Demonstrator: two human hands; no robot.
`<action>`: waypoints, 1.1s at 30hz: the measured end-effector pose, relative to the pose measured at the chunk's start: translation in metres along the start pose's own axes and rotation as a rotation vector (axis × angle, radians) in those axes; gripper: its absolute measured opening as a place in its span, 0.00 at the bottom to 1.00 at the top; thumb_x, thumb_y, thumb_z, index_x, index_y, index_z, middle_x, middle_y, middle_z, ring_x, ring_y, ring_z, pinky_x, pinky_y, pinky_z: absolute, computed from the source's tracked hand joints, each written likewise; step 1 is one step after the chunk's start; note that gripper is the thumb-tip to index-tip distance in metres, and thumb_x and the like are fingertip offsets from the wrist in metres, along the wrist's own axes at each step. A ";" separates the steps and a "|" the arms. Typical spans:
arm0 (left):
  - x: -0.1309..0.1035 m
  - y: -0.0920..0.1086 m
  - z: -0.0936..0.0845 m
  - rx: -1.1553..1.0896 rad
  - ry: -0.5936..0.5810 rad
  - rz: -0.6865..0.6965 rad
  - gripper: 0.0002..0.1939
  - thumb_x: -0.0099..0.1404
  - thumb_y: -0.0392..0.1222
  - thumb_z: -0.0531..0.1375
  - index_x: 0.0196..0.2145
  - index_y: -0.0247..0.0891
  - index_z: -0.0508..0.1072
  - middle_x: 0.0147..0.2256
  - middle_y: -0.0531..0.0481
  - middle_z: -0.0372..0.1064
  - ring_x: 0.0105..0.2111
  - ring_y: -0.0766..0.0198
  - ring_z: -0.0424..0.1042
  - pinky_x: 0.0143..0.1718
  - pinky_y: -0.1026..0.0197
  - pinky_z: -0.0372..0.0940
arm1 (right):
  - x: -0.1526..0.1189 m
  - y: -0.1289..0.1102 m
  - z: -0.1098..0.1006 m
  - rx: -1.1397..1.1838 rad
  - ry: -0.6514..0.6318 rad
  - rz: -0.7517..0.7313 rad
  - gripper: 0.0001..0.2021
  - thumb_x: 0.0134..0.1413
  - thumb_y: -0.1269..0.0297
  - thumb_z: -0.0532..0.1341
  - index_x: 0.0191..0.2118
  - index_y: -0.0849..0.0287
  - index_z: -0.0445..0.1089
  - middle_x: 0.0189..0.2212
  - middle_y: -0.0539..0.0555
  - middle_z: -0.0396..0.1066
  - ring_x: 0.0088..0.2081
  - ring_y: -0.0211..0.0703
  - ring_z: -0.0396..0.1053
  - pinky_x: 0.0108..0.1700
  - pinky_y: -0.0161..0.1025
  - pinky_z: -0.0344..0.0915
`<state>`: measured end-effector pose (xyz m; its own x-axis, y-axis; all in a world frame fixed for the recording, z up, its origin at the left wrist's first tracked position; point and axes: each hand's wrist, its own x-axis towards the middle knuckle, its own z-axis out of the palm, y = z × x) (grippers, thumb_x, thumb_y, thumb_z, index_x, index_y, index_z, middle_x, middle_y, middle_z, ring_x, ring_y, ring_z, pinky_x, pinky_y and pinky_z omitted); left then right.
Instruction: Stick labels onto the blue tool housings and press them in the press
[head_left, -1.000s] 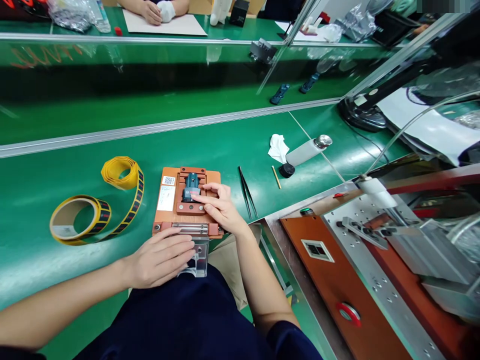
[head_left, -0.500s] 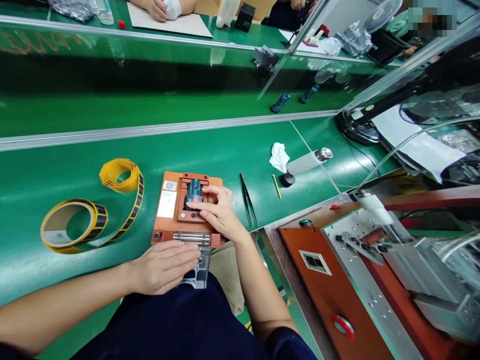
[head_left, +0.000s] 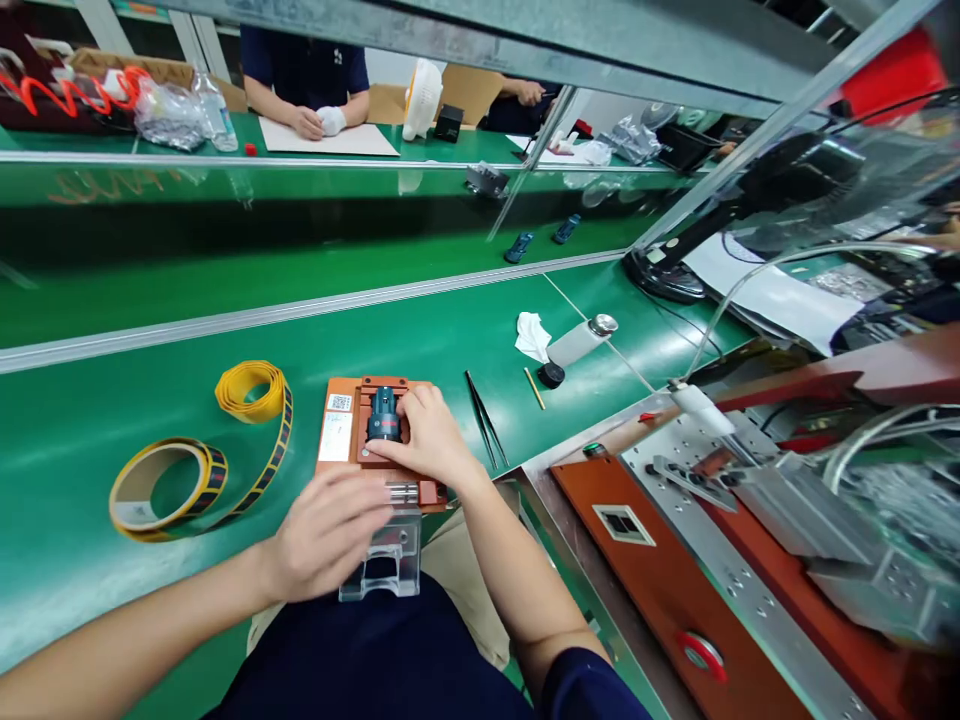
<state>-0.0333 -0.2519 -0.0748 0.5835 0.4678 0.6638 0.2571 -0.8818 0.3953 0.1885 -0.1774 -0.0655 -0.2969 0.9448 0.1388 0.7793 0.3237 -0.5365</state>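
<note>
A dark blue-green battery pack [head_left: 384, 415] with red lettering lies in the recess of an orange-brown fixture [head_left: 323, 455]. My right hand [head_left: 433, 435] is curled against it, fingertips along its right side and thumb across its lower end. My left hand [head_left: 330, 530], slightly blurred, hovers over the fixture's near edge with its fingers stretched out and nothing in it. By those fingertips is the metal hinge rod [head_left: 403, 494]. The clear plastic cover [head_left: 406, 560] hangs folded back toward my lap.
To the left, a roll of yellow-edged labels [head_left: 124, 490] trails its strip to a yellow coil [head_left: 251, 392]. Black tweezers [head_left: 486, 418], a brass stick [head_left: 534, 388], a bottle [head_left: 577, 343] and a tissue [head_left: 532, 336] lie right. An orange machine [head_left: 637, 580] stands close on my right.
The view has tilted up. My left hand has shifted left, uncovering more of the clear cover. My right thumb has slid from the pack's label to its lower end.
</note>
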 end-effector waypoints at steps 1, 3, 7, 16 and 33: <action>0.013 -0.005 -0.002 0.019 0.072 -0.083 0.24 0.68 0.28 0.58 0.59 0.45 0.71 0.52 0.44 0.77 0.54 0.54 0.75 0.60 0.44 0.66 | 0.000 -0.004 0.000 -0.011 0.015 -0.005 0.24 0.49 0.40 0.70 0.36 0.57 0.67 0.40 0.58 0.68 0.47 0.55 0.64 0.49 0.51 0.66; 0.042 -0.018 -0.003 0.030 0.226 -0.322 0.20 0.68 0.32 0.61 0.56 0.47 0.74 0.55 0.45 0.74 0.56 0.53 0.72 0.60 0.44 0.64 | -0.002 -0.012 -0.003 0.020 0.080 -0.018 0.22 0.50 0.46 0.71 0.38 0.58 0.67 0.40 0.58 0.70 0.46 0.54 0.66 0.49 0.50 0.66; 0.095 -0.049 -0.004 -0.456 0.295 -0.804 0.23 0.67 0.51 0.65 0.57 0.41 0.74 0.57 0.39 0.71 0.55 0.49 0.72 0.54 0.47 0.70 | -0.014 -0.023 -0.023 0.149 0.185 -0.088 0.26 0.50 0.53 0.73 0.50 0.58 0.66 0.47 0.60 0.74 0.51 0.55 0.70 0.55 0.53 0.65; 0.143 -0.037 0.008 -1.034 0.359 -0.862 0.19 0.59 0.51 0.72 0.43 0.37 0.82 0.46 0.42 0.79 0.40 0.60 0.77 0.42 0.63 0.73 | -0.035 -0.019 -0.041 0.853 0.184 0.174 0.19 0.60 0.46 0.62 0.49 0.54 0.67 0.37 0.51 0.73 0.34 0.40 0.71 0.37 0.39 0.68; 0.138 -0.037 0.019 -0.819 0.423 -0.847 0.14 0.60 0.53 0.70 0.34 0.39 0.80 0.34 0.49 0.76 0.33 0.62 0.72 0.35 0.63 0.67 | -0.018 -0.046 -0.017 1.668 0.014 0.499 0.24 0.54 0.36 0.59 0.35 0.55 0.61 0.21 0.44 0.58 0.19 0.30 0.41 0.19 0.30 0.33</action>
<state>0.0527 -0.1563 -0.0100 0.1375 0.9854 0.1002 -0.2126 -0.0695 0.9747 0.1673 -0.2078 -0.0293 -0.2144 0.9323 -0.2913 -0.5733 -0.3615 -0.7353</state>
